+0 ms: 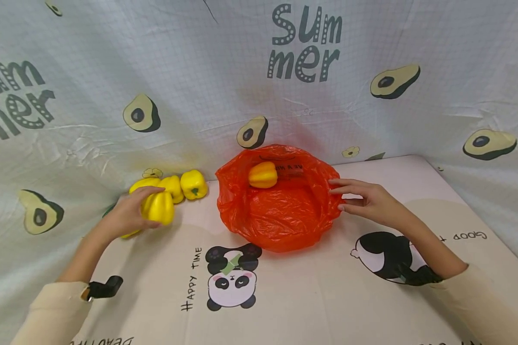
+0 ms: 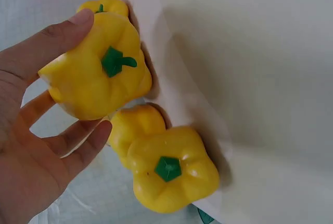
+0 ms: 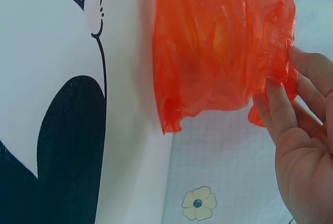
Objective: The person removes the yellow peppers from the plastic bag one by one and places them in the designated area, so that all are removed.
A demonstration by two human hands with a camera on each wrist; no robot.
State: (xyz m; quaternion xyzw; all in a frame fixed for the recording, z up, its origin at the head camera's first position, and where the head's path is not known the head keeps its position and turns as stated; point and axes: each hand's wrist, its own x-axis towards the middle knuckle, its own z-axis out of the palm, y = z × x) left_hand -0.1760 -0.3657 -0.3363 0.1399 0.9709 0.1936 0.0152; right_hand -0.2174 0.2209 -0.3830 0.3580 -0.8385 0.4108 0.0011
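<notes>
My left hand (image 1: pixel 131 211) grips a yellow bell pepper (image 1: pixel 160 208), thumb on one side and fingers on the other. Its green stem shows in the left wrist view, where the left hand (image 2: pixel 36 109) holds it above other yellow peppers (image 2: pixel 174 182). A red plastic bag (image 1: pixel 280 235) stands with its mouth spread wide, and one yellow pepper (image 1: pixel 263 175) lies inside near the back. At the bag's right side, my right hand (image 1: pixel 373 203) has its fingers extended with the tips against the plastic. The right wrist view shows these fingertips (image 3: pixel 281 107) at the bag's crinkled rim.
More yellow peppers (image 1: pixel 194 184) sit in a group at the back left, partly behind the left hand. A pale cloth printed with avocados (image 1: pixel 141 113) hangs behind the table. Panda drawings (image 1: pixel 231 282) decorate the light tabletop.
</notes>
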